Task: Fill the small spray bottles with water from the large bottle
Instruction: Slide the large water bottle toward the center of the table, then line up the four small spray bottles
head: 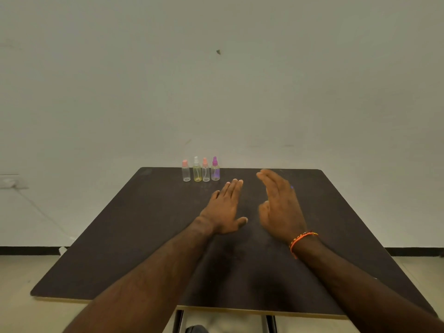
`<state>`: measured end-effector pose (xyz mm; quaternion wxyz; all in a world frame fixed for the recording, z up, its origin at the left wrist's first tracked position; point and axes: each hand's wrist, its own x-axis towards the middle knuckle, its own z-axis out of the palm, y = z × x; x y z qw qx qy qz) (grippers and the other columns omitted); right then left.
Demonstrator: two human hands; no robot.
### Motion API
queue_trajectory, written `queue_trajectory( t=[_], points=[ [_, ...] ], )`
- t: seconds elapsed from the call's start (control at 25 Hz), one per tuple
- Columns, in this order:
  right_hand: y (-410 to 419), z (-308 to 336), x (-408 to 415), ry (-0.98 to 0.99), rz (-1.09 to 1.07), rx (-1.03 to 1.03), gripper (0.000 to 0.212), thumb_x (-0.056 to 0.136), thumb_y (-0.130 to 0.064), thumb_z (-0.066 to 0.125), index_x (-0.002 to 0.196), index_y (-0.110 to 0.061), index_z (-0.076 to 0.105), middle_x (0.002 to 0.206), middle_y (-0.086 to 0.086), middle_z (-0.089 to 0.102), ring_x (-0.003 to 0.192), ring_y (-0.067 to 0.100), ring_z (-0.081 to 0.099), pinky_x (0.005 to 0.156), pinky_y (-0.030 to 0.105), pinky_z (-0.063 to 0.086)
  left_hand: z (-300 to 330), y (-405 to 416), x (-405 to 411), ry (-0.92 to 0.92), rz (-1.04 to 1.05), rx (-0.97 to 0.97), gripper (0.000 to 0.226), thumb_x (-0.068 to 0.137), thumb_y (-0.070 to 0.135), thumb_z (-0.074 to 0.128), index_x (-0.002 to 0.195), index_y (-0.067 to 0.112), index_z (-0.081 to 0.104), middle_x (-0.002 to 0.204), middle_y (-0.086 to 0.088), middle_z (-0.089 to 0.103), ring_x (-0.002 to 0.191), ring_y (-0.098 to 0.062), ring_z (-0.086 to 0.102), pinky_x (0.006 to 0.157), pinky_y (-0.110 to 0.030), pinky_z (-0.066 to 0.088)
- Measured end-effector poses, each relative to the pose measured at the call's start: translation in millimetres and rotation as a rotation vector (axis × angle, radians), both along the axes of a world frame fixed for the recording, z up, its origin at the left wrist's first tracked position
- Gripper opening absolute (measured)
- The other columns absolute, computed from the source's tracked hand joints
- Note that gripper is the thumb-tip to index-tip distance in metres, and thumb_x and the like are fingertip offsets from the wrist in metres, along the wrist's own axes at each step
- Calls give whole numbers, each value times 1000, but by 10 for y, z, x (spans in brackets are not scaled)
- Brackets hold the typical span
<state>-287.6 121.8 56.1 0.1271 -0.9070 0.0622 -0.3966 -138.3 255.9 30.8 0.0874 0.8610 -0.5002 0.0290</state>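
Both hands, left (224,210) and right (280,205), are flat and empty; the far bottles (201,170) look light and tippy, best held by the body.

**A bare, plain room set up around a single table**

A sparse indoor room is shown, more like a test or recording space than a lived-in home. A blank off-white wall (216,80) is seen behind a dark square table (120,236), and a black skirting strip (28,250) is run along the pale floor (21,280). A wall socket (10,182) with a trailing cable is fitted at the left.
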Motion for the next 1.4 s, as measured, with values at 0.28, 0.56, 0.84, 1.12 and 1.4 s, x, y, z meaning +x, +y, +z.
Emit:
queue_trajectory(
  t=[0.28, 0.56, 0.84, 1.12, 1.4],
  points=[
    [201, -323, 328, 325, 93, 122, 68, 90, -17, 60, 152, -28, 34, 156, -2, 39, 141, 16, 40, 115, 39, 39, 26, 324, 398, 12, 173, -12, 112, 95, 60, 59, 165, 11, -13, 175, -11, -9, 161, -29, -2, 127, -56, 18],
    [179, -372, 1174, 475, 1, 263, 76, 87, -22, 64, 154, -20, 29, 158, 3, 34, 140, 25, 41, 114, 42, 38, -62, 362, 1013, 31, 281, -1, 112, 96, 66, 55, 165, 9, -12, 174, -14, -11, 161, -35, -3, 127, -56, 16],
    [-35, -564, 2364, 550, -64, 400, 79, 84, -21, 64, 154, -15, 28, 157, 7, 33, 139, 30, 40, 113, 45, 39, -337, 288, 1934, 87, 360, -29, 113, 96, 68, 54, 164, 10, -15, 174, -11, -15, 161, -34, -4, 127, -56, 16],
    [-347, -760, 3107, 404, -201, 555, 94, 83, -21, 70, 158, -12, 14, 164, 10, 20, 146, 34, 31, 115, 49, 36, -596, 351, 2719, 123, 480, -112, 117, 92, 75, 52, 165, 10, -13, 175, -12, -10, 161, -37, -5, 127, -60, 14],
    [-461, -872, 3314, 468, -134, 582, 95, 85, -21, 72, 159, -17, 14, 161, 8, 32, 143, 33, 38, 115, 49, 36, -639, 236, 2911, 48, 416, -168, 122, 89, 83, 44, 163, 10, -19, 173, -11, -18, 160, -31, -13, 129, -56, 7]
  ],
)
